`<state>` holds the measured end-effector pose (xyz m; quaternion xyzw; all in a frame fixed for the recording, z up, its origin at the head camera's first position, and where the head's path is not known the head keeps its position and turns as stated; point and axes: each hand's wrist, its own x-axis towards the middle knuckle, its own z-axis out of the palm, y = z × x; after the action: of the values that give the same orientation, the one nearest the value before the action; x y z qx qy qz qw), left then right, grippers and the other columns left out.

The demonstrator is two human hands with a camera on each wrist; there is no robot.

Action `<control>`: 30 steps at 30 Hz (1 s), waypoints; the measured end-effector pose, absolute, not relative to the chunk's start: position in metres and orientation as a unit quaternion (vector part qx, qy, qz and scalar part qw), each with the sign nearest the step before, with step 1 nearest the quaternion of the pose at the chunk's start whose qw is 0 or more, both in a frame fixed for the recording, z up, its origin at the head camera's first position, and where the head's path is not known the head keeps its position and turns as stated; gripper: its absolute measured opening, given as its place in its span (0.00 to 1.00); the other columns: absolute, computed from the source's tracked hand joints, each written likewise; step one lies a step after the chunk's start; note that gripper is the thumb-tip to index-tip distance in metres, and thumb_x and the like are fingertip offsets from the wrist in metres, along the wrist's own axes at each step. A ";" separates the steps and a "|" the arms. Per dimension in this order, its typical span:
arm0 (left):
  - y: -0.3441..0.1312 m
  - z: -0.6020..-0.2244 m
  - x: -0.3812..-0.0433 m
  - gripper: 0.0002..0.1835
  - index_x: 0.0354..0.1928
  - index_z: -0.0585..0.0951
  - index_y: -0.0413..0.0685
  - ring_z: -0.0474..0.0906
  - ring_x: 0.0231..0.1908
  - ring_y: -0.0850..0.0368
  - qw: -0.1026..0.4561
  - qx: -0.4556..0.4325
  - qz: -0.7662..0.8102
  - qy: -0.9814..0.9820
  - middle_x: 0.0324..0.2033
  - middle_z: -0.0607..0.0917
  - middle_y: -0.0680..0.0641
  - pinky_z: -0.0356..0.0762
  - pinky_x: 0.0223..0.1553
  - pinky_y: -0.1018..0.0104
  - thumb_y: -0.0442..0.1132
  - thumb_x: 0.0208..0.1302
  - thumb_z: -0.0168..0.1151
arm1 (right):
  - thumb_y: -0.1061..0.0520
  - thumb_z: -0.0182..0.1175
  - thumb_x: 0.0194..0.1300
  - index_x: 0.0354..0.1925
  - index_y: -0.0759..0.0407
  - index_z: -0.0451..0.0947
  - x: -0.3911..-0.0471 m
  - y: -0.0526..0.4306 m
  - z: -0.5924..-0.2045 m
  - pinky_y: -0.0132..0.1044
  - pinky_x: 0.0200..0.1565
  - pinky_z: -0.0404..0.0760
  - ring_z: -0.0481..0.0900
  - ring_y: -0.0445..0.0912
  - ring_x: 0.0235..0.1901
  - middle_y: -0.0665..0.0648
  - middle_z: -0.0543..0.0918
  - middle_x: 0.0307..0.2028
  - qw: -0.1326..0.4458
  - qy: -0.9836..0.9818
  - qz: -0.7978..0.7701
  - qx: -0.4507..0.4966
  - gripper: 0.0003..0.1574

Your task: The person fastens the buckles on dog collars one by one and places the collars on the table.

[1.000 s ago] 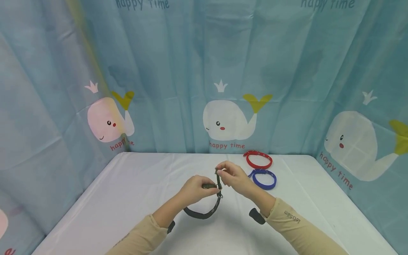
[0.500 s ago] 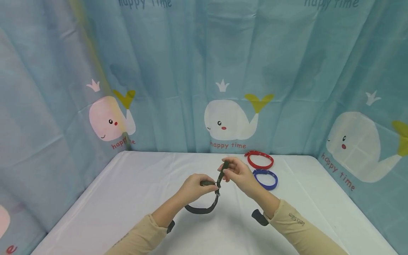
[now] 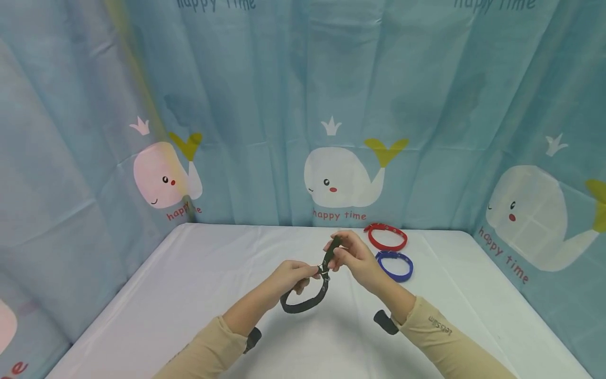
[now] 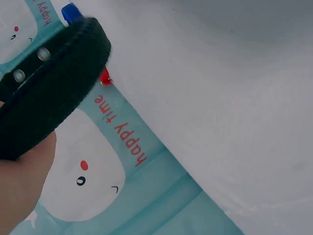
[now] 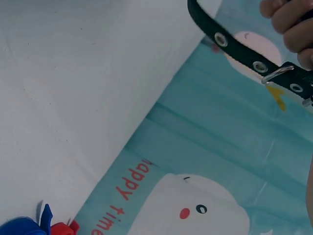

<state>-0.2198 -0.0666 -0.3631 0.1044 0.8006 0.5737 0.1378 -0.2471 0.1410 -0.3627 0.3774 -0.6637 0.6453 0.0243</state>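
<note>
Above the white table, both hands hold a dark green pet collar, its band hanging in a loop below them. My left hand pinches it near the metal buckle. The strap's end points up, pinched between thumb and fingers of my right hand. In the right wrist view the collar shows metal eyelets and a wire ring, with curled left-hand fingers beside it. Up close in the left wrist view, the band covers part of the left hand.
A red collar and a blue collar lie buckled into rings at the back right of the white table. A blue whale-print curtain encloses the back and sides. Black wrist pieces sit below the sleeves.
My right hand has drawn the strap's end up and to the right through the buckle area. The left fingers have shifted their grip toward the buckle, and the hanging loop has risen slightly.
</note>
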 end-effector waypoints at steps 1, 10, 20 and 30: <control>-0.067 -0.364 -0.220 0.17 0.36 0.85 0.38 0.64 0.21 0.61 0.144 0.099 0.583 0.794 0.17 0.69 0.53 0.64 0.28 0.68 0.47 0.67 0.58 | 0.69 0.47 0.72 0.56 0.69 0.62 -0.247 0.141 -0.362 0.35 0.36 0.82 0.80 0.45 0.29 0.68 0.76 0.44 0.024 -0.662 0.645 0.380 0.15; -0.066 -0.368 -0.223 0.16 0.30 0.84 0.41 0.57 0.15 0.63 0.139 0.090 0.595 0.787 0.11 0.65 0.54 0.57 0.20 0.71 0.48 0.65 0.61 | 0.70 0.48 0.71 0.55 0.75 0.61 -0.247 0.141 -0.361 0.31 0.35 0.75 0.73 0.43 0.33 0.67 0.79 0.45 0.030 -0.677 0.620 0.395 0.16; -0.062 -0.364 -0.221 0.18 0.30 0.84 0.33 0.55 0.13 0.63 0.100 0.070 0.589 0.799 0.09 0.64 0.55 0.53 0.17 0.71 0.45 0.64 0.63 | 0.69 0.49 0.71 0.53 0.70 0.64 -0.248 0.140 -0.357 0.35 0.40 0.79 0.77 0.45 0.36 0.70 0.77 0.45 -0.015 -0.669 0.617 0.414 0.14; -0.059 -0.362 -0.219 0.16 0.27 0.85 0.35 0.68 0.26 0.57 0.061 0.048 0.537 0.840 0.18 0.74 0.53 0.71 0.33 0.63 0.44 0.62 0.65 | 0.70 0.49 0.70 0.51 0.70 0.65 -0.250 0.137 -0.362 0.35 0.40 0.79 0.77 0.44 0.34 0.69 0.78 0.44 -0.039 -0.657 0.620 0.427 0.12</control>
<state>-0.2190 -0.0593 -0.3617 0.0478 0.8403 0.5365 0.0607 -0.2498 0.1370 -0.3624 0.4273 -0.6573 0.6195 -0.0390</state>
